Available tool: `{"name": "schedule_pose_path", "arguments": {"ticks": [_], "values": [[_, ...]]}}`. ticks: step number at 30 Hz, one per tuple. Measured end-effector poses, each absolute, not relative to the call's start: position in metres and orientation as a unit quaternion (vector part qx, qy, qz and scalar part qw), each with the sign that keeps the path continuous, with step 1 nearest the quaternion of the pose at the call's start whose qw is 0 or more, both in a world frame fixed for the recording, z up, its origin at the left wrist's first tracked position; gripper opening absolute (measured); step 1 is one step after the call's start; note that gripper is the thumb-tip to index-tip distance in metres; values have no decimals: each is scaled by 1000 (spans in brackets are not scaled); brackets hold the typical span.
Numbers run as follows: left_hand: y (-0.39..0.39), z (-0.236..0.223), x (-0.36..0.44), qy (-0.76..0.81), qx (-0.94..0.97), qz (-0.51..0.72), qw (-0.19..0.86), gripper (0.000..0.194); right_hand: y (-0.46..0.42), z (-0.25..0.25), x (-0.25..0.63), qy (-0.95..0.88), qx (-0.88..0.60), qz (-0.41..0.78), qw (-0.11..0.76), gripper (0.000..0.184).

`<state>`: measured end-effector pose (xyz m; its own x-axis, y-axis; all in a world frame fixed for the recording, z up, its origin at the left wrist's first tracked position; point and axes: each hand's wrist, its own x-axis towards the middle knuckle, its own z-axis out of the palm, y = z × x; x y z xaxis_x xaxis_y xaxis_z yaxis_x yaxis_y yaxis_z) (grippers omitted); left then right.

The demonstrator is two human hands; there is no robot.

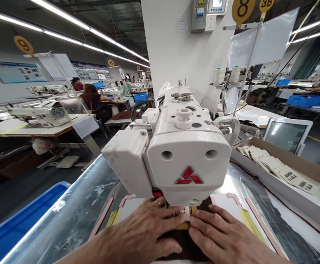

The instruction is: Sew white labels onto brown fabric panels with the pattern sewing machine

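A white sewing machine head (188, 157) with a red three-diamond mark fills the middle. Below it lies a dark brown piece of material (184, 244), and on that a pale label (186, 212) with black lettering, partly covered by fingers. My left hand (151, 227), a ring on one finger, rests flat over the label's left side with fingers stretched out. Flat on the brown material at the label's right is my right hand (220, 233), its fingertips beside a narrow yellow strip (194, 211). Neither hand grips anything. The machine head hides the needle area.
At the right, a cardboard box (247, 146) holds many pale lettered labels (283, 170), with a tablet-like screen (284, 134) behind it. A blue bin (33, 216) stands low on the left. Thread cones (219, 76) sit behind the machine. Other people work at machines farther left.
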<state>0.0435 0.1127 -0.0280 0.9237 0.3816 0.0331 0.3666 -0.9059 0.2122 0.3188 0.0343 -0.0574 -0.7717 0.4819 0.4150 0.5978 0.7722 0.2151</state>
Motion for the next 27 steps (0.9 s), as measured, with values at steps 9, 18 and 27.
{"name": "schedule_pose_path", "arguments": {"ticks": [9, 18, 27], "values": [[114, -28, 43, 203, 975, 17, 88, 63, 11, -98, 356, -851, -370, -176, 328, 36], [109, -37, 39, 239, 965, 7, 106, 78, 11, -52, 364, -881, -366, -179, 242, 31], [104, -36, 44, 238, 966, -31, 98, 78, 11, -47, 366, -860, -399, -190, 254, 35]]}}
